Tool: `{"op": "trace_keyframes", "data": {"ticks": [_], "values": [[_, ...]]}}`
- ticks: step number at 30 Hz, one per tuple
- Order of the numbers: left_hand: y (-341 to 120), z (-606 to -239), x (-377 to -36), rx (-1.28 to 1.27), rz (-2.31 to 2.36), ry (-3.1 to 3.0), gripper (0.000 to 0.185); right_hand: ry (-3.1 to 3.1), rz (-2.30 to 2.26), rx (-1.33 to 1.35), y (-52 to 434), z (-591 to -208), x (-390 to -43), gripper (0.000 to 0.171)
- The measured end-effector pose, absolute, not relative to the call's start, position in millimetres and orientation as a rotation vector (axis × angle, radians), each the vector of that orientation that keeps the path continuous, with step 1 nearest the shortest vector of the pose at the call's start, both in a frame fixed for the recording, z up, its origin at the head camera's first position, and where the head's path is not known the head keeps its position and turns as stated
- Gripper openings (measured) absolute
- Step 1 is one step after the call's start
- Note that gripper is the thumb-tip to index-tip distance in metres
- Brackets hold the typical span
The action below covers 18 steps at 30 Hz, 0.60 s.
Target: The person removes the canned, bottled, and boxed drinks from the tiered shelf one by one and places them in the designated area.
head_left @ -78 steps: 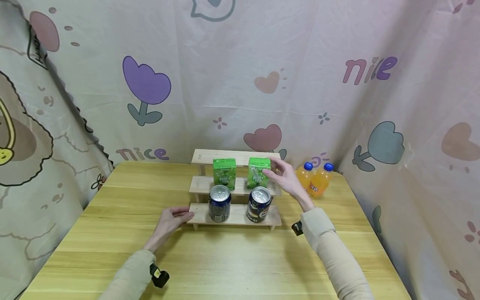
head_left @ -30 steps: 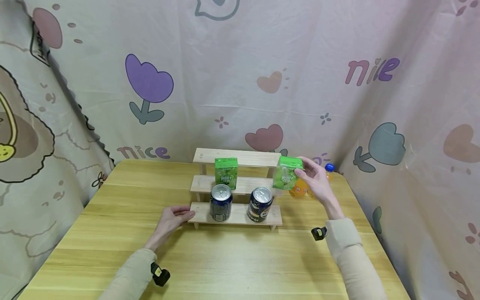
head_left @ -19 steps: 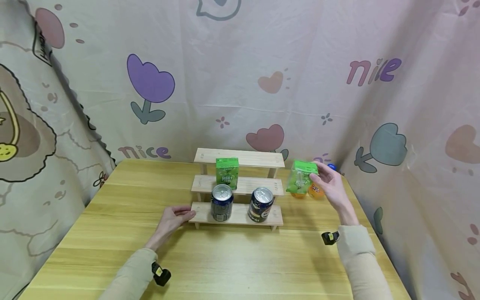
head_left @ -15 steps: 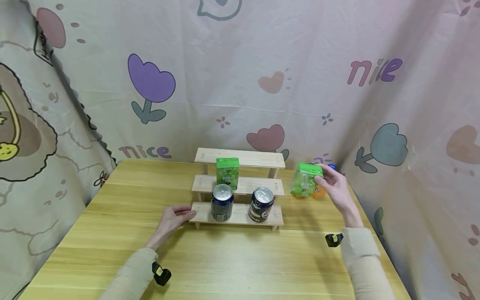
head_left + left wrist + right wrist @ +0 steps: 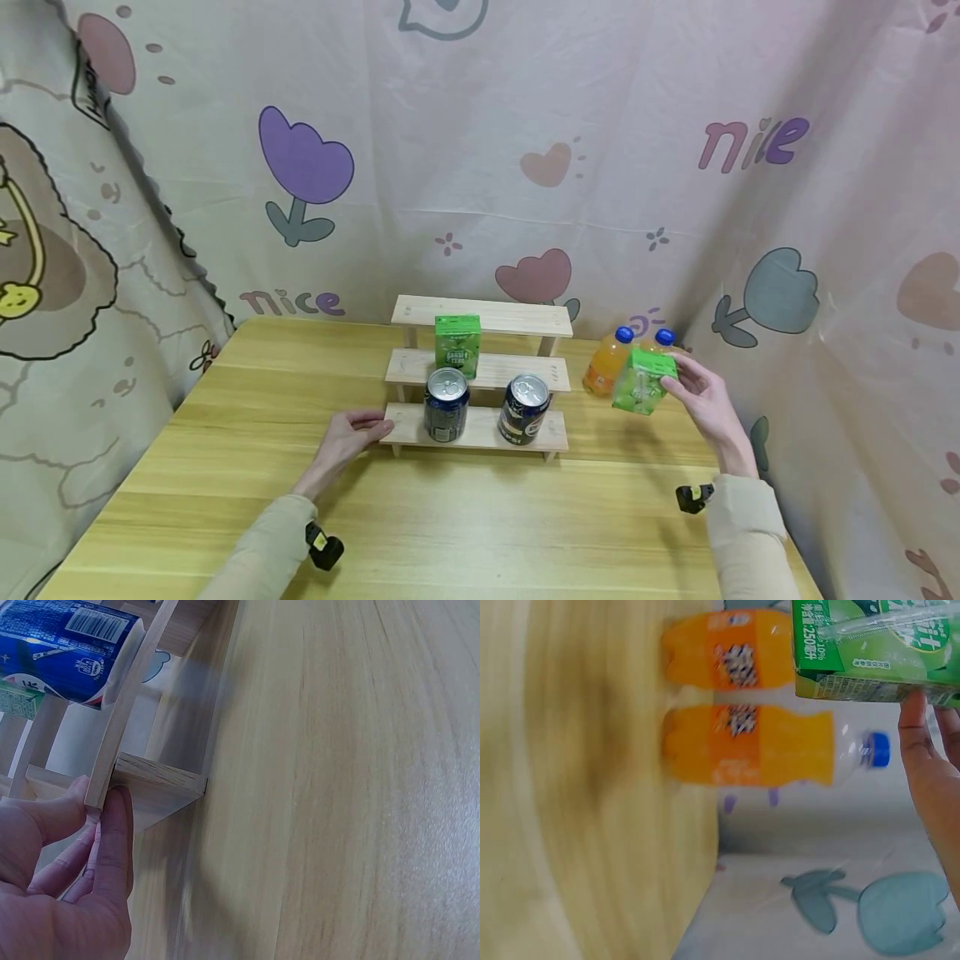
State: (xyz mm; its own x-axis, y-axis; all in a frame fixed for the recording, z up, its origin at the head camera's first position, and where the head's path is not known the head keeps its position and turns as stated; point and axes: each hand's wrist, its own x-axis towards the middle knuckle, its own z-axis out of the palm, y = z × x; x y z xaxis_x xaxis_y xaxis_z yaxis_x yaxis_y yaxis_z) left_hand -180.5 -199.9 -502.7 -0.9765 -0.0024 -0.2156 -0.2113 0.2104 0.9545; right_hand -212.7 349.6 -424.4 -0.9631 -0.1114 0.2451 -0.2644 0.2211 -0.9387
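My right hand (image 5: 703,402) holds a green juice carton (image 5: 643,382) by its side, in front of two orange soda bottles. In the right wrist view the carton (image 5: 885,645) is at the top right, raised above the table, with a straw on its face. My left hand (image 5: 347,446) pinches the left end of the lowest step of a wooden three-step rack (image 5: 483,315); in the left wrist view, thumb and fingers (image 5: 114,840) lie on both sides of the board. On that step stand two dark blue cans (image 5: 446,406). A second green carton (image 5: 457,343) stands on the middle step.
The orange soda bottles (image 5: 606,362) with blue caps stand at the table's back right, one partly hidden by the held carton. A patterned curtain (image 5: 450,150) hangs behind and at both sides of the wooden table (image 5: 285,375).
My right hand has lifted the right-hand green carton off the middle step and carried it right and forward, past the rack to the bottles. The left hand keeps its place on the rack.
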Motion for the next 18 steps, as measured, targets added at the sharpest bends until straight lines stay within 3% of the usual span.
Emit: {"op": "trace_keyframes", "data": {"ticks": [18], "values": [[-198,-501,-179,-0.224,1.899,2.294,0.047,-2.496,1.746,0.15,387,-462,-209,0.061]]}}
